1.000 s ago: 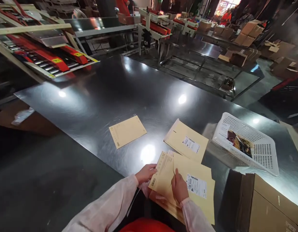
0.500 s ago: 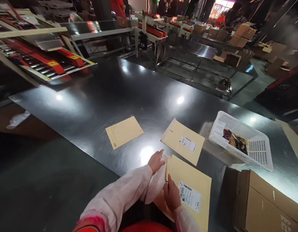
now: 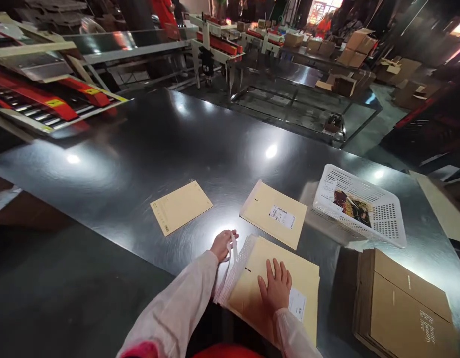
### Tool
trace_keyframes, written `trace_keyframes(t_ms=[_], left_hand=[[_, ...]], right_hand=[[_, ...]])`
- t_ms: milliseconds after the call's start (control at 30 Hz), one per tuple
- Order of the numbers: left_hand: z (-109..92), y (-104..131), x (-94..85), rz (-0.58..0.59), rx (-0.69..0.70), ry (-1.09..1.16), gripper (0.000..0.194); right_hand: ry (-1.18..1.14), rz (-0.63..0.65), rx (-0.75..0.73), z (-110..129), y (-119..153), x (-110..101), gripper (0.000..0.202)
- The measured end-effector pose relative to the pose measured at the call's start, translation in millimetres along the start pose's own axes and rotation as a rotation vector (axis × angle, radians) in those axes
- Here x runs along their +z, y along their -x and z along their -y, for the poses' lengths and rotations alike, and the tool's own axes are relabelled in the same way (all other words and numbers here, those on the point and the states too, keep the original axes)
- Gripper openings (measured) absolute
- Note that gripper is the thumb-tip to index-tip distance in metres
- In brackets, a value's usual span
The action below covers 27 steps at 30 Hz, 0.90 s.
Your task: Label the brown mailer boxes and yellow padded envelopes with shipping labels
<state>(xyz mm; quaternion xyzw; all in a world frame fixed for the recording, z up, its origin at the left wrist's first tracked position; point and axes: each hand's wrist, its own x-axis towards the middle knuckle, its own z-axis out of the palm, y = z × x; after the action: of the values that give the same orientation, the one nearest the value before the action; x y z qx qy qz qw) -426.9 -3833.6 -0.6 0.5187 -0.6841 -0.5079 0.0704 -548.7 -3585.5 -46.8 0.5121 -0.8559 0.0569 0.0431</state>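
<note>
My left hand (image 3: 223, 244) is closed on a thin white strip (image 3: 233, 251) beside the flap edge of a large yellow padded envelope. Spread flat on that envelope (image 3: 252, 298), my right hand (image 3: 276, 285) partly covers its white label (image 3: 297, 303). The envelope's flap side, with bubble lining, faces left; more envelopes seem to lie under it. Just beyond is a smaller labelled envelope (image 3: 269, 199), its flap side also to the left. A plain yellow envelope (image 3: 181, 208) without a white label rests farther left on the dark shiny table (image 3: 140, 174).
A white perforated basket (image 3: 388, 219) with printed items stands at the right. Flattened brown cartons (image 3: 411, 303) are stacked at the lower right. Roller conveyors with red guards (image 3: 32, 89) stand at the back left. Cardboard boxes (image 3: 356, 47) and people in red are farther back.
My left hand has moved left, off the envelope's flap, and now holds a white strip. My right hand has gone from gripping the envelope edge to lying flat on it. The view has shifted slightly.
</note>
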Motion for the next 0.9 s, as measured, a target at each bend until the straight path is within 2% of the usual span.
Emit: trace_keyframes(t_ms=[100, 167, 200, 233, 267, 300, 400, 467, 500, 567, 600, 667, 700, 800, 867, 900], left_hand=[[19.1, 12.4, -62.2, -0.115, -0.100, -0.048, 0.030], [27.7, 21.0, -102.2, -0.198, -0.157, -0.136, 0.032], [29.1, 25.8, -113.7, -0.233, -0.169, -0.187, 0.033], [28.3, 31.1, -116.9, -0.238, -0.165, -0.235, 0.035], [25.4, 36.9, -111.2, -0.215, -0.142, -0.279, 0.037], [20.8, 43.2, -97.4, -0.147, -0.101, -0.313, 0.042], [3.6, 63.8, -29.1, 0.148, 0.089, -0.370, 0.061], [-6.2, 76.9, 12.1, 0.272, 0.182, -0.402, 0.054], [-10.4, 81.8, 26.4, 0.321, 0.224, -0.415, 0.056], [-19.5, 84.0, 44.2, 0.389, 0.295, -0.439, 0.059], [-25.6, 79.8, 50.2, 0.402, 0.317, -0.450, 0.057], [-43.2, 59.4, 63.3, 0.382, 0.333, -0.475, 0.040], [-54.4, 44.1, 72.1, 0.359, 0.329, -0.487, 0.035], [-86.3, -5.9, 104.0, 0.317, 0.304, -0.494, 0.034], [-92.8, -26.5, 120.1, 0.323, 0.306, -0.456, 0.035], [-89.0, -29.0, 123.8, 0.335, 0.311, -0.425, 0.035]], right_hand=[[0.019, -0.016, 0.040, 5.0, -0.8, -2.9, 0.050], [0.027, -0.009, 0.010, 7.3, 1.1, -4.6, 0.043], [0.028, -0.006, -0.022, 8.0, 2.7, -4.7, 0.043], [0.026, -0.007, -0.060, 8.4, 4.7, -4.4, 0.043], [0.022, -0.015, -0.098, 8.3, 6.6, -3.7, 0.043], [0.017, -0.031, -0.132, 7.7, 8.2, -3.1, 0.042], [0.009, -0.097, -0.199, 2.9, 9.9, -2.3, 0.042], [0.011, -0.125, -0.238, -2.0, 9.1, -2.7, 0.041], [0.014, -0.131, -0.257, -4.6, 8.7, -2.7, 0.041], [0.021, -0.134, -0.290, -9.4, 9.0, -0.8, 0.042], [0.021, -0.134, -0.294, -11.5, 10.0, 1.3, 0.044], [0.018, -0.132, -0.289, -14.9, 13.4, 7.0, 0.049], [0.016, -0.125, -0.280, -16.0, 15.5, 10.0, 0.051], [0.010, -0.085, -0.259, -16.8, 20.6, 15.9, 0.052], [0.008, -0.058, -0.244, -15.3, 21.8, 16.5, 0.051], [0.007, -0.047, -0.237, -14.2, 21.9, 16.4, 0.051]])
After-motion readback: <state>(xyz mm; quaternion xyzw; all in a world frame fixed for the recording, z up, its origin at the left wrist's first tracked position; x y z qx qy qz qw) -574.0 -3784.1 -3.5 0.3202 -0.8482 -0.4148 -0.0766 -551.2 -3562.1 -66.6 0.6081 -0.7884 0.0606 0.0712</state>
